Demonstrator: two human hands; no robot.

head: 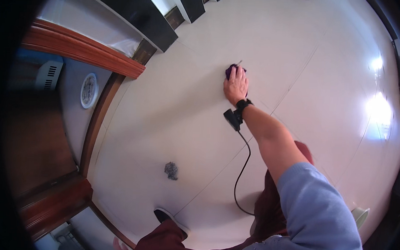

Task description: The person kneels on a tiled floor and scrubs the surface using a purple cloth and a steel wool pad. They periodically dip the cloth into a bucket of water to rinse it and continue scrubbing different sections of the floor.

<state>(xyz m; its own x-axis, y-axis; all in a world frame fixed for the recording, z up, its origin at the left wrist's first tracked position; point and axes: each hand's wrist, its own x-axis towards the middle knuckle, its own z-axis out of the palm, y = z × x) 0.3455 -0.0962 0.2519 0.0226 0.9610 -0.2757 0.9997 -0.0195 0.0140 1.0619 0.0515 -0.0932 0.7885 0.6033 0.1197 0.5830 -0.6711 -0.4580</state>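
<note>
My right hand (236, 84) presses down on a dark purple cloth (229, 71) on the pale tiled floor (194, 108). Most of the cloth is hidden under the palm and fingers; a small light strip, perhaps a tag, pokes out ahead of the fingertips. Around the right wrist sits a black strap with a small device (232, 119), and a black cable runs from it towards my body. Only part of my left hand (121, 247) shows, blurred, at the bottom edge beside my knee. A grey metal scouring pad (171, 171) lies on the floor in front of my shoe.
A wooden door frame (89, 49) and a brown threshold (101, 117) line the left side. Beyond the threshold lies a round white container (89, 90). Dark cabinet panels (141, 17) stand at the upper left. A pale bucket or bowl (360, 216) is at the lower right.
</note>
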